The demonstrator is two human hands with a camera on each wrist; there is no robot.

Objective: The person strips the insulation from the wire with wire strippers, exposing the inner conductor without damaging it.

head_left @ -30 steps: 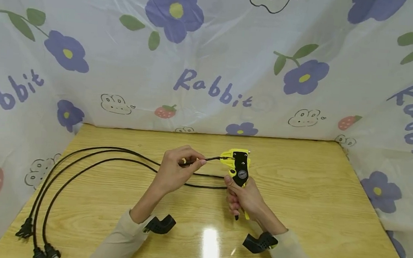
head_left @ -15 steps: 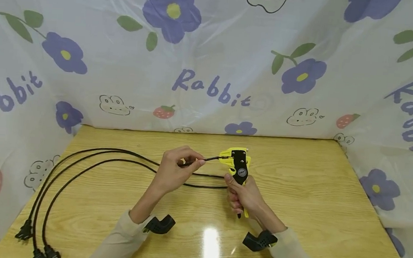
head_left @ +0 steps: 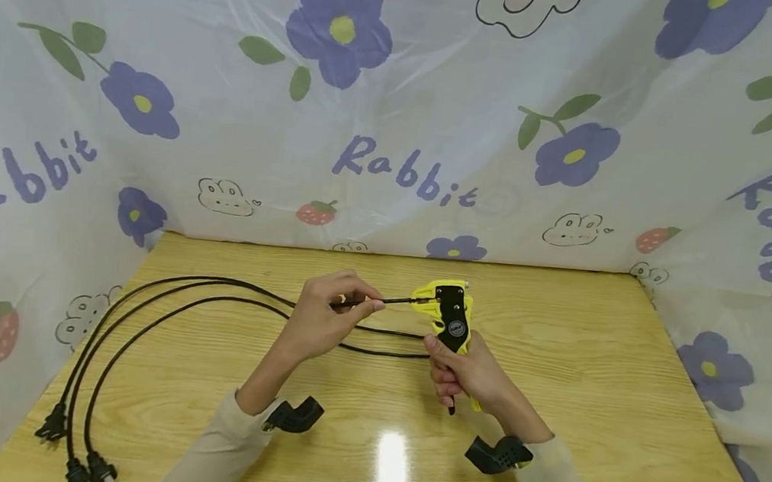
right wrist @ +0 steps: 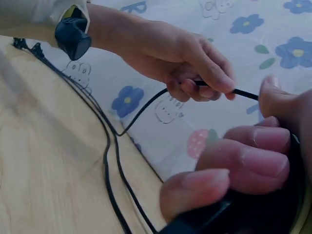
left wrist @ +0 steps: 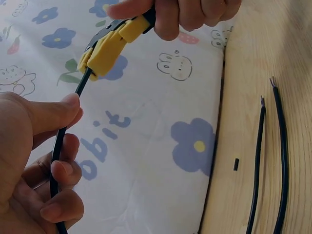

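My left hand [head_left: 327, 316] pinches a black power cord [head_left: 397, 301] between thumb and fingers, a short way behind its end. In the left wrist view the cord [left wrist: 57, 146] runs along the curled fingers up to the yellow nose of a wire stripper [left wrist: 105, 54]. The cord's tip sits in the tool's mouth and is mostly hidden. My right hand [head_left: 464, 374] grips the handles of the yellow-and-black wire stripper [head_left: 450, 308], its thumb on the near side. In the right wrist view the tool is largely covered by the fingers.
Two more black cords [left wrist: 282, 161] lie on the wooden table [head_left: 576, 349], bare strands at their ends. A small black piece of sheath [left wrist: 236, 164] lies beside them. Three plugs [head_left: 53, 422] rest at the lower left. A patterned cloth [head_left: 411, 105] surrounds the table.
The stripper's handles came closer together half a second ago and now stand farther apart. The stripper sits slightly lower, and the cord into it runs more level. The head view has shifted slightly.
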